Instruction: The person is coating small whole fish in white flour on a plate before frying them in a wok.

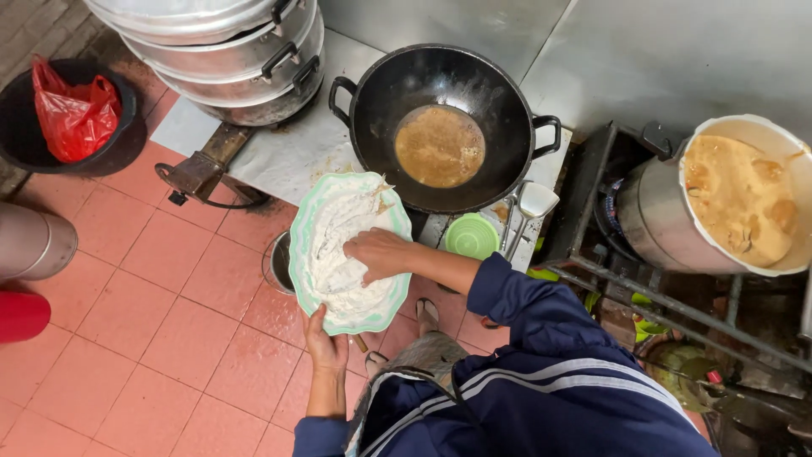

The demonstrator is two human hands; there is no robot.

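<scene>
Plate (306, 222), scalloped, pale with a green rim, heaped with white flour and pale coated pieces, held out over the red-tiled floor (169, 313) just in front of the black wok (440, 127), near edge level with the wok's rim, likely so that coated pieces travel only a short way to the oil. Left hand (326, 343) under the near rim, fingers curled up around the edge and closed on it, carrying the whole weight from below and leaving the top free. Right hand (378, 252) laid palm down in the flour toward the plate's right side, fingers bent loosely into the coating; whether gripping a piece or only pressing, cannot tell. Wok set on a burner on the steel desk (288, 152), brown bubbling liquid pooled in its bottom. Small green bowl (471, 235) and a ladle (534, 203) resting just right of the plate, within easy reach. Stacked metal steamers (228, 51) at the back left; large pot (727, 199) of tan broth well apart on the right. Black bin with a red bag (72, 110) on the floor, far left.
</scene>
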